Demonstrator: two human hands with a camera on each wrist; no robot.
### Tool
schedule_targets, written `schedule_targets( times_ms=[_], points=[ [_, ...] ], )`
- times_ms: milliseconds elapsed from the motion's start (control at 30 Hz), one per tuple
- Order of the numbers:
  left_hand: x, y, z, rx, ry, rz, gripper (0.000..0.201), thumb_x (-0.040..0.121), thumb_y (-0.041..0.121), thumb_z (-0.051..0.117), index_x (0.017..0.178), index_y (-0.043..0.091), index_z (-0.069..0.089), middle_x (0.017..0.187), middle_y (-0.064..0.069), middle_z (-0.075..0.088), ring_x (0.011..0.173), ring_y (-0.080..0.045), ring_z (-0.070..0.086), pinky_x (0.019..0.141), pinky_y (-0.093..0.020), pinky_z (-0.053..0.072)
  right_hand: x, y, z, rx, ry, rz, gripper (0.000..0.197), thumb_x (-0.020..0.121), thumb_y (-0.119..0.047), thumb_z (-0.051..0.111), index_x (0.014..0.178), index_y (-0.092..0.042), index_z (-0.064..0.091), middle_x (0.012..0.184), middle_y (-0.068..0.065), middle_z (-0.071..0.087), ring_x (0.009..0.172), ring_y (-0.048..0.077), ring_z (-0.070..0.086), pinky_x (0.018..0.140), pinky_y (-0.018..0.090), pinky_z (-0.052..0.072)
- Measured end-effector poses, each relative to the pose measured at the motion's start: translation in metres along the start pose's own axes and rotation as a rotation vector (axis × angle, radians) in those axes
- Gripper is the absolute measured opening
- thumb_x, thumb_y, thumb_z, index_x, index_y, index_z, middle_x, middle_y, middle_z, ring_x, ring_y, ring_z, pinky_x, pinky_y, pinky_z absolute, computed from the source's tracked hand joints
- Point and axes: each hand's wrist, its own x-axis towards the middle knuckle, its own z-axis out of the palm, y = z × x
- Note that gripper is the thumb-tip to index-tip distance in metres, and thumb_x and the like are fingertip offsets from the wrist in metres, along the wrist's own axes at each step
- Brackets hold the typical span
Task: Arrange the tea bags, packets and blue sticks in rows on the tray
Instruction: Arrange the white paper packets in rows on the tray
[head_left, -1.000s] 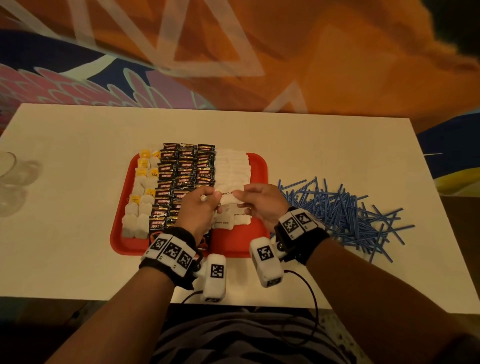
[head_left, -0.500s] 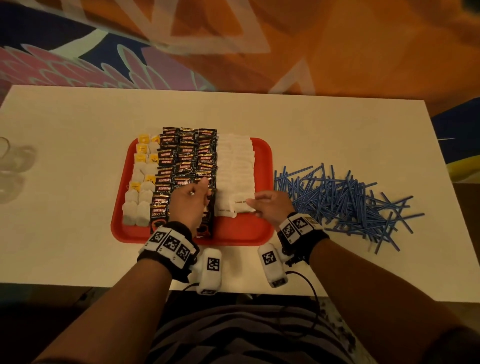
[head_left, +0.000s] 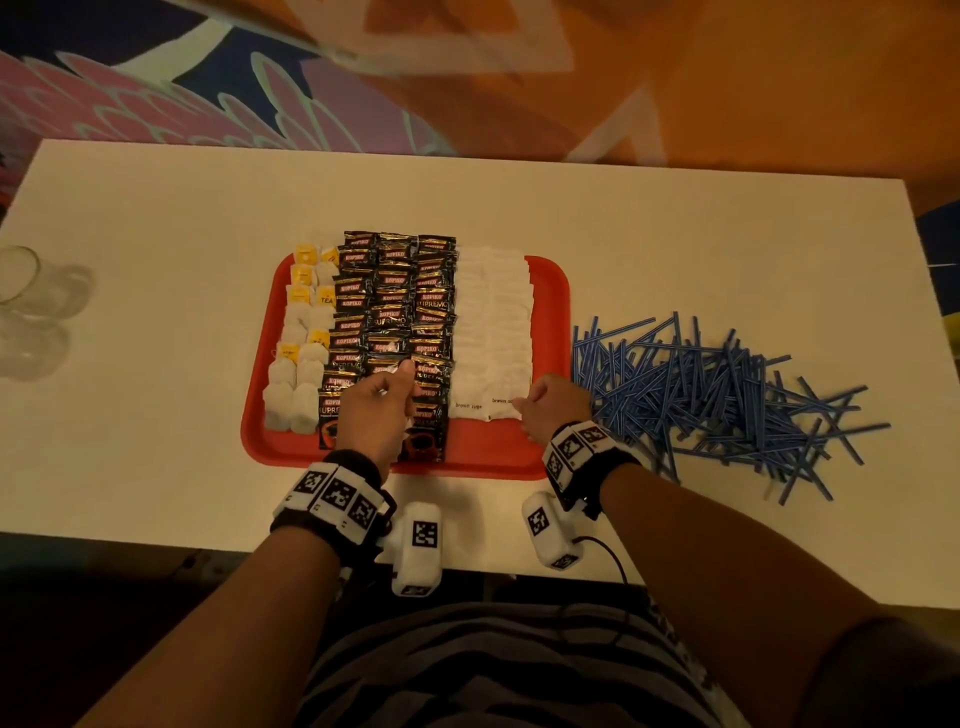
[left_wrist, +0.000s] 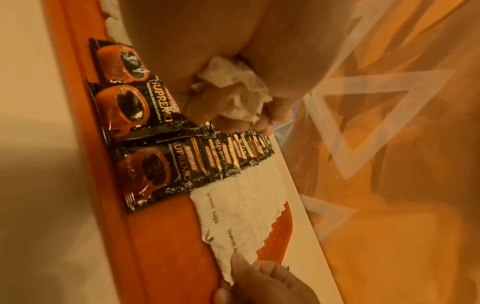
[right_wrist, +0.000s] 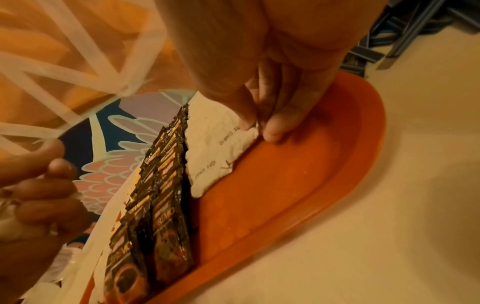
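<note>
At frame centre, the left hand (head_left: 382, 410) clutched crumpled white packets (left_wrist: 235, 94) above the red tray (head_left: 551, 291). The right hand (head_left: 550, 408) pinched the nearest brown sugar packet (right_wrist: 233, 142) there. Blue sticks (head_left: 727, 395) lay heaped on the worktop (head_left: 156, 208), frame right.

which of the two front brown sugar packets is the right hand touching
The nearest white brown sugar packet in the right-hand row; the right hand pinches its corner. Its neighbour, beside the black coffee packets, lies untouched.

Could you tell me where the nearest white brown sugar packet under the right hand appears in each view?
Head: brown sugar packet, tray's near right, by the right hand.
Left wrist: bottom centre, fingertip on it.
Right wrist: upper centre, under the fingers.
Shared landmark: black coffee packets alongside.
</note>
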Motion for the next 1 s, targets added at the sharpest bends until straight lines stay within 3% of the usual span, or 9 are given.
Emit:
schedule_targets(
  times_ms=[200,400,567,667,733,833,1000],
  points=[
    [0.001,0.004,0.0,0.002,0.0,-0.02,0.042,0.098,0.047,0.054,0.075,0.013,0.064,0.055,0.006,0.052,0.041,-0.007,0.04,0.041,-0.02,0.031,-0.002,0.002,-0.001,-0.002,0.007,-0.027,0.021,0.085,-0.024,0.072,0.076,-0.021,0.053,0.097,0.011,0.065,0.076,0.023,0.069,0.072,0.04,0.061],
    [0.003,0.003,-0.002,0.016,-0.004,-0.008,0.042,0.099,0.047,0.053,0.076,0.013,0.064,0.058,0.005,0.053,0.044,-0.009,0.042,0.042,-0.021,0.033,-0.004,0.001,-0.002,-0.037,0.007,-0.031,0.021,0.086,-0.023,0.07,0.077,-0.02,0.051,0.103,0.011,0.062,0.079,0.023,0.067,0.076,0.038,0.06],
    [0.006,0.002,-0.002,0.004,0.0,-0.025,0.043,0.098,0.048,0.053,0.077,0.013,0.065,0.056,0.006,0.053,0.042,-0.008,0.04,0.04,-0.022,0.032,-0.012,-0.004,-0.013,-0.2,0.06,-0.123,0.023,0.086,-0.029,0.07,0.085,-0.02,0.048,0.093,0.003,0.059,0.077,0.017,0.06,0.064,0.029,0.049],
    [0.008,0.001,-0.001,-0.017,-0.004,-0.067,0.043,0.099,0.049,0.052,0.075,0.016,0.065,0.057,0.007,0.054,0.051,-0.01,0.046,0.051,-0.025,0.039,-0.019,-0.009,-0.016,-0.254,0.058,-0.358,0.017,0.088,-0.021,0.066,0.092,-0.019,0.05,0.093,-0.001,0.054,0.081,0.016,0.054,0.07,0.031,0.048],
    [0.008,0.002,0.0,-0.054,-0.024,-0.103,0.042,0.1,0.048,0.051,0.078,0.015,0.065,0.059,0.004,0.055,0.051,-0.01,0.047,0.05,-0.024,0.039,-0.019,-0.011,-0.011,-0.322,-0.008,-0.469,0.012,0.09,-0.016,0.064,0.097,-0.02,0.055,0.096,-0.003,0.049,0.086,0.015,0.05,0.074,0.03,0.044],
    [0.008,0.004,0.0,-0.1,-0.061,-0.123,0.041,0.101,0.045,0.051,0.08,0.012,0.065,0.06,0.002,0.056,0.045,-0.009,0.045,0.04,-0.022,0.034,-0.013,-0.009,-0.002,-0.342,-0.074,-0.455,0.021,0.089,-0.012,0.066,0.105,-0.026,0.061,0.102,-0.005,0.046,0.094,0.013,0.049,0.083,0.029,0.047],
    [0.01,0.006,0.0,-0.182,-0.125,-0.166,0.042,0.102,0.045,0.049,0.08,0.013,0.064,0.062,0.001,0.057,0.053,-0.014,0.049,0.048,-0.027,0.035,-0.013,-0.006,-0.003,-0.319,-0.089,-0.44,0.031,0.087,-0.014,0.069,0.114,-0.03,0.064,0.108,-0.006,0.048,0.099,0.012,0.05,0.085,0.023,0.042]
  ],
)
